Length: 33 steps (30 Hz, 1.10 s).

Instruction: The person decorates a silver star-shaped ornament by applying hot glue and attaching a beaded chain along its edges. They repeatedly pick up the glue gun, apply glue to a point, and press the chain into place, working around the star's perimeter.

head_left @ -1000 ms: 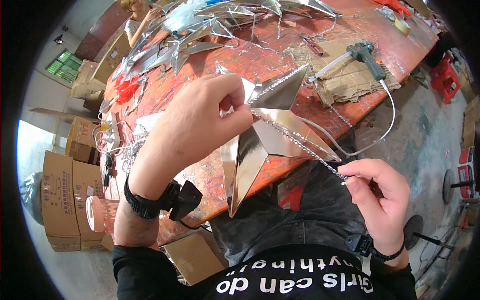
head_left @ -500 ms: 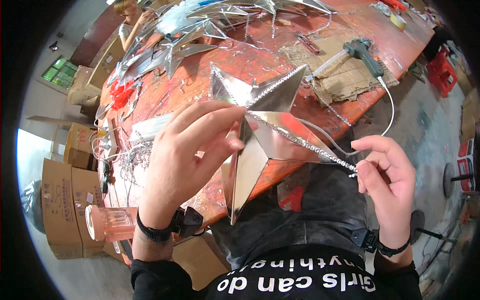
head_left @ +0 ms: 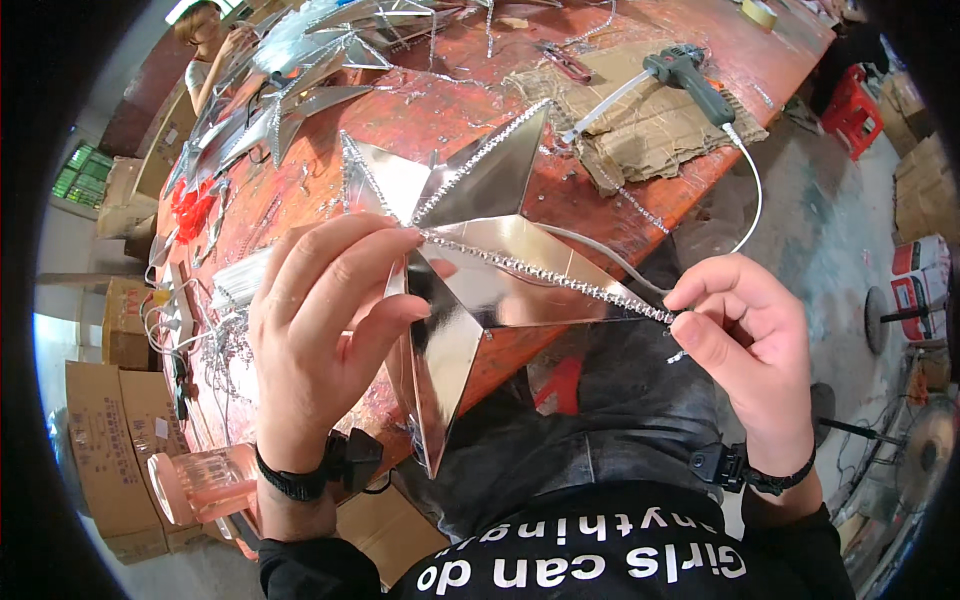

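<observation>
A mirror-like silver five-pointed star [head_left: 515, 235] leans over the table's near edge, above my lap. Silver bead trim [head_left: 560, 280] runs along the ridge of its right arm, from the centre to the tip; two upper arms carry similar trim. My left hand [head_left: 325, 300] curves over the star's left side, forefinger pressed on the trim at the centre, thumb lower against the star and apart from the forefinger. At the right tip, my right hand [head_left: 745, 330] pinches the trim between thumb and forefinger. A short loose end pokes out below the fingers.
A green glue gun [head_left: 690, 85] rests on torn cardboard [head_left: 640, 130], its white cord trailing off the red table [head_left: 480, 110]. More silver stars [head_left: 300, 105] pile up at the far left. A pink lidded cup [head_left: 205, 483] stands near my left wrist. Another person [head_left: 205, 50] sits beyond.
The star and both hands have shifted left in view. My right thumb and forefinger have moved closer to the star's tip. The trim now lies nearer the ridge there.
</observation>
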Available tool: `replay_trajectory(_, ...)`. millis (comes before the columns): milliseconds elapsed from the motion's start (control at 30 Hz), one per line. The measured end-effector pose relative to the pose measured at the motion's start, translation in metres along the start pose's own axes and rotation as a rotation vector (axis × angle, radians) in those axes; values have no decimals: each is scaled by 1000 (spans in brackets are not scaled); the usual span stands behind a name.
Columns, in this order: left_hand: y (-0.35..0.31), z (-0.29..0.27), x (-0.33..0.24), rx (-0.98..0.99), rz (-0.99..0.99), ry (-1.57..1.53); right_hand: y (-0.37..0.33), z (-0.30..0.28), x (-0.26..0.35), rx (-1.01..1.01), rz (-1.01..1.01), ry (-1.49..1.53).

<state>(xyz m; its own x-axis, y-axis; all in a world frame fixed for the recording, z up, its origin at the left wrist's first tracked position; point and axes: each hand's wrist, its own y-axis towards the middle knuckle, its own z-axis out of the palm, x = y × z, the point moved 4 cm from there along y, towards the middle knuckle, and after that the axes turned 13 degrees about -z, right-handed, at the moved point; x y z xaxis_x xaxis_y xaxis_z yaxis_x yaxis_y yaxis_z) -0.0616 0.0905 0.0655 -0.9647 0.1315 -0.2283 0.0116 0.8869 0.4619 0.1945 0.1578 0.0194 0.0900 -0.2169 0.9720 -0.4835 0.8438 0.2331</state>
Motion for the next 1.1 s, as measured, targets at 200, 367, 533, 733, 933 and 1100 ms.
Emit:
replay_trajectory(200,-1,5,3,-71,10,2,5,0,-11,-51,45,40)
replay_trajectory(367,-2,6,3,-77,1,-16,6,-1,-20,-18,91,82)
replay_trajectory(533,-1,6,3,-67,-15,-24,5,-2,-19,-2,76,66)
replay_trajectory(733,-1,6,1,-78,-2,-22,6,0,-16,17,64,23)
replay_trajectory(933,-2,7,1,-91,10,-31,5,0,-23,25,85,39)
replay_trajectory(1100,-3,7,0,-85,0,-20,5,1,-27,4,88,73)
